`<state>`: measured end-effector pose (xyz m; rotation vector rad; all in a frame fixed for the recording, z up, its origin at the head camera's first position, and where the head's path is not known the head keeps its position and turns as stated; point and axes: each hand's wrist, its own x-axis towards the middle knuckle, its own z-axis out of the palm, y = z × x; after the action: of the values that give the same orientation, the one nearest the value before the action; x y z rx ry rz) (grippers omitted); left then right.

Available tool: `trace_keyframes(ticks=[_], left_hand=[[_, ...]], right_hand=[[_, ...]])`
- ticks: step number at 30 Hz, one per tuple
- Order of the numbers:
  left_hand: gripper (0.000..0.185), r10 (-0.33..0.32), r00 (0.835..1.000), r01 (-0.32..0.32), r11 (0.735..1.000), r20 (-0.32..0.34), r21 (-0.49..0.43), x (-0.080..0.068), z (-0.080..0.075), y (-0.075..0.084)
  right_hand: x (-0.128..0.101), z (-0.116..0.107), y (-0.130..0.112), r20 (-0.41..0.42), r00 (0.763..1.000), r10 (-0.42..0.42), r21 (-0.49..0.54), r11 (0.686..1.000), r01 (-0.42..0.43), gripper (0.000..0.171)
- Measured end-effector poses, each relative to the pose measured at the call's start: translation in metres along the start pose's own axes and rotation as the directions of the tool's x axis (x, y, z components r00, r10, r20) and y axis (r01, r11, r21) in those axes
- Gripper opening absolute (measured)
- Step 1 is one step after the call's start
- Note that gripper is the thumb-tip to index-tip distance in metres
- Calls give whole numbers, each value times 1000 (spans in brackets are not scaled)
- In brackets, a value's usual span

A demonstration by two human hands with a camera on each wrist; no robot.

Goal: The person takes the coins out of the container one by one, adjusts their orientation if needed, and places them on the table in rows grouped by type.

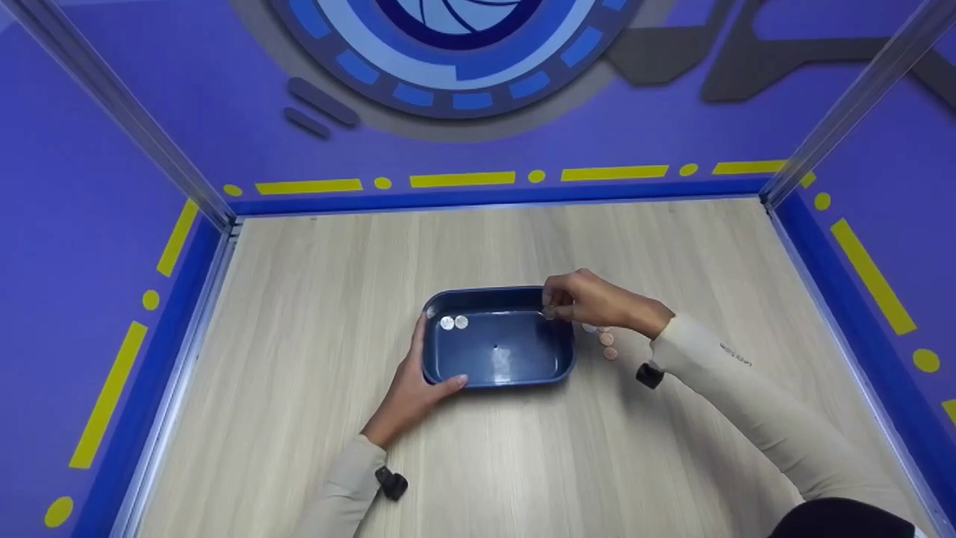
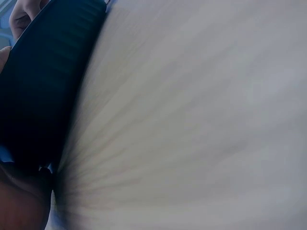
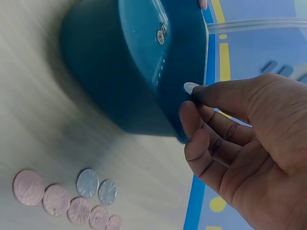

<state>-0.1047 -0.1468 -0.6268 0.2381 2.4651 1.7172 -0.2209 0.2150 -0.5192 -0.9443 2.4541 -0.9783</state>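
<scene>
A dark blue rectangular plastic container [image 1: 489, 351] stands on the table. My left hand [image 1: 413, 385] grips its near left corner, thumb over the front rim and fingers along the left side. Two silver coins [image 1: 454, 323] lie side by side inside, toward the left. Over the right end of the container, my right hand [image 1: 590, 299] pinches a silver coin [image 3: 191, 87] between thumb and forefinger. On the table right of the container are several copper coins [image 3: 78, 210] in a row and two silver coins [image 3: 93, 186] beside them, partly hidden by the right hand in the head view.
The light wood-grain table [image 1: 314, 299] is bounded at the back and sides by blue-purple panels [image 1: 418, 157] with yellow markings. Metal posts [image 1: 160, 134] stand at the corners. A dark rounded object [image 1: 844, 519] shows at the bottom right.
</scene>
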Motion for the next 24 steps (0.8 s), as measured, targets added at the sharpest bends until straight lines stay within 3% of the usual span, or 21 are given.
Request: trace_keyframes(ticks=[7, 24], left_hand=[[130, -9, 1000, 9, 1000, 5, 5, 0, -1, 2], [129, 2, 1000, -2, 1000, 3, -13, -1, 0, 0]], right_hand=[[-9, -8, 10, -34, 998, 58, 11, 998, -57, 6], [-17, -21, 40, -82, 990, 111, 19, 994, -109, 12]])
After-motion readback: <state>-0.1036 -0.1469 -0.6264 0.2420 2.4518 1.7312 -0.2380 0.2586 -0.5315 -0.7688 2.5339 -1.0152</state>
